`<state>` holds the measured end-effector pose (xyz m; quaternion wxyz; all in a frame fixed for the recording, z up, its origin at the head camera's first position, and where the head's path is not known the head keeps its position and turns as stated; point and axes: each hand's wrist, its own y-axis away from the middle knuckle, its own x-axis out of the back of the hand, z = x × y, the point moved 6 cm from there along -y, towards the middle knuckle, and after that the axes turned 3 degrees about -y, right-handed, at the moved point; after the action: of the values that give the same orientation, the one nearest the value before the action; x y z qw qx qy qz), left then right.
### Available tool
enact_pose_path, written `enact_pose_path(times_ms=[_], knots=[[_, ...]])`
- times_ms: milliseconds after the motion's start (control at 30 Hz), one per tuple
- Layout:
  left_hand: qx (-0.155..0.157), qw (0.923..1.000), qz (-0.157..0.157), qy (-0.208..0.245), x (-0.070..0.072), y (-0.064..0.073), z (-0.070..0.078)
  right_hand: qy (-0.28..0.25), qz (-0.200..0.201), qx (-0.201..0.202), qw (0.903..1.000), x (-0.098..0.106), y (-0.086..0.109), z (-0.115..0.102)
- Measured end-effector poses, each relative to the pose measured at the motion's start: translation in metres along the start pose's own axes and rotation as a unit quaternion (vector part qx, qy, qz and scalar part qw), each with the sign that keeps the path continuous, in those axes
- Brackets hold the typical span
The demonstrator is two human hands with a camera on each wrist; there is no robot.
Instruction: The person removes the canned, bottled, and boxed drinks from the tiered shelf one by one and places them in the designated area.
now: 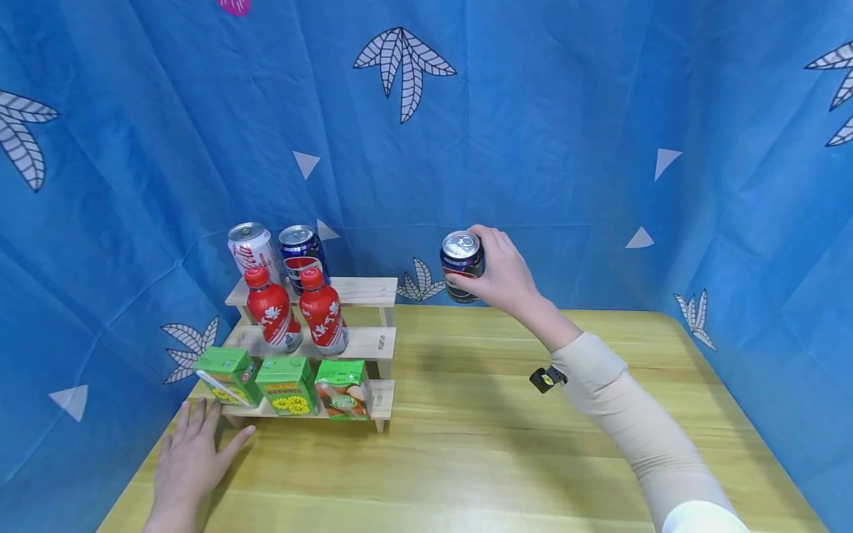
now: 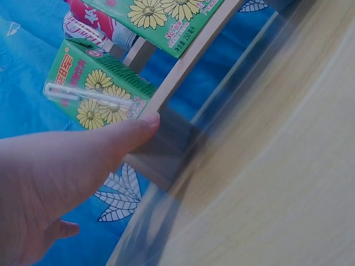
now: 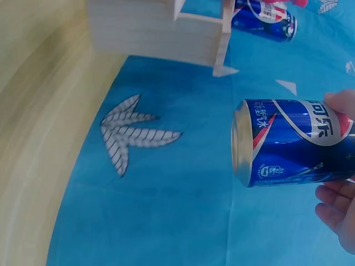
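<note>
My right hand (image 1: 500, 272) grips a dark blue soda can (image 1: 461, 268) in the air, right of the wooden tiered rack (image 1: 363, 291). In the right wrist view the can (image 3: 294, 143) lies across the picture, thumb on one side and fingers on the other. My left hand (image 1: 193, 455) is spread at the rack's front left corner. In the left wrist view its thumb touches the lowest shelf's edge (image 2: 183, 69), beside a green juice carton (image 2: 105, 83) with a straw. On the top tier stand a white cola can (image 1: 252, 250) and another blue can (image 1: 303, 255).
Two red bottles (image 1: 272, 311) stand on the middle tier. Several green cartons (image 1: 288, 385) line the lowest tier. The wooden table (image 1: 466, 444) spreads to the right of the rack. A blue patterned curtain (image 1: 546, 133) hangs around the back and sides.
</note>
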<state>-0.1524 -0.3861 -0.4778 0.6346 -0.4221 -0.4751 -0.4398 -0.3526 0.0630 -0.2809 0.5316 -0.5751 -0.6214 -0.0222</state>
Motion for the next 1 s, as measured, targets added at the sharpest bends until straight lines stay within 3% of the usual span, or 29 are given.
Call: enact_pose_path(times_ms=[633, 1000], knots=[[0.005, 1.0, -0.006, -0.003, 0.002, 0.002, 0.0, 0.024, 0.028, -0.052, 0.998, 0.022, 0.072, 0.065], [0.002, 1.0, -0.005, -0.002, -0.001, -0.001, 0.0, 0.044, 0.04, -0.113, 0.9918, 0.032, 0.109, 0.104]])
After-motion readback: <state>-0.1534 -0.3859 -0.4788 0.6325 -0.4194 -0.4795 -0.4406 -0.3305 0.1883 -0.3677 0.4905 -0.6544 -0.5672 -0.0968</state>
